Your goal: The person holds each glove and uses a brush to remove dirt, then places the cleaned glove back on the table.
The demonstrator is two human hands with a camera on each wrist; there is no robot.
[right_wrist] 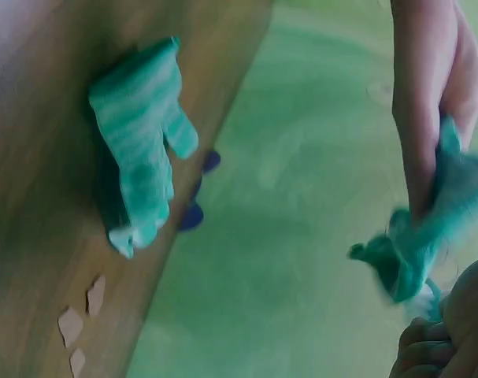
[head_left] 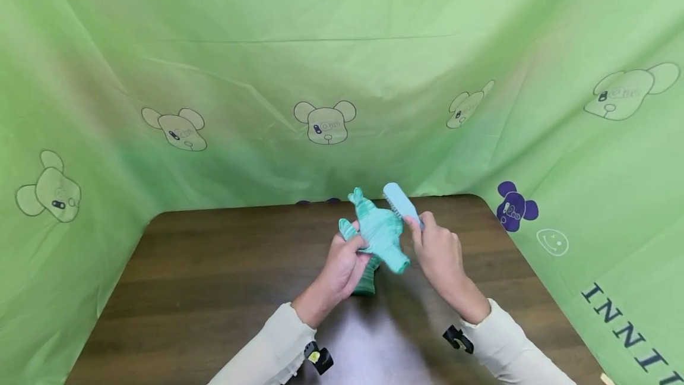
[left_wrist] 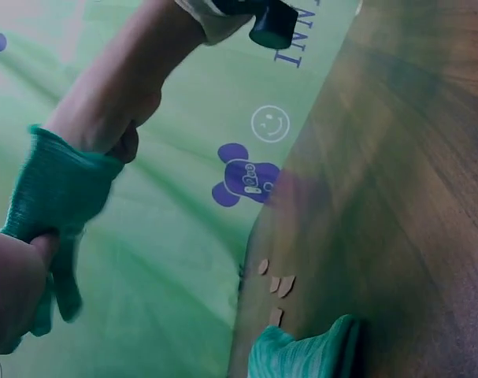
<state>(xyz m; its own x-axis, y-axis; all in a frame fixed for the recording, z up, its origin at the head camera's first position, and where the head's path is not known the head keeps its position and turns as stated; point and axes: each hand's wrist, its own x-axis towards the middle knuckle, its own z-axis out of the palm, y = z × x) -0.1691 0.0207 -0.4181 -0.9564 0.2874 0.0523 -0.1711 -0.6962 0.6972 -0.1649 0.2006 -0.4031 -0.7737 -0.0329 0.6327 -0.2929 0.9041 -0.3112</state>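
My left hand (head_left: 344, 263) pinches a teal striped knit glove (head_left: 380, 232) and holds it up above the table. My right hand (head_left: 439, 248) grips a light blue brush (head_left: 401, 201), its bristles turned toward the glove's edge; whether they touch I cannot tell. A second knit glove (right_wrist: 140, 134) lies flat on the table, partly hidden behind the raised one in the head view. In the left wrist view the held glove (left_wrist: 61, 185) hides much of the right hand. The right wrist view shows the right hand's curled fingers (right_wrist: 427, 346); the brush is hardly visible there.
The dark wood table (head_left: 214, 266) ends against a green curtain (head_left: 331, 64) printed with bear heads, which hangs at the back and both sides. Several small pale flat pieces (right_wrist: 70, 326) lie on the table near the second glove.
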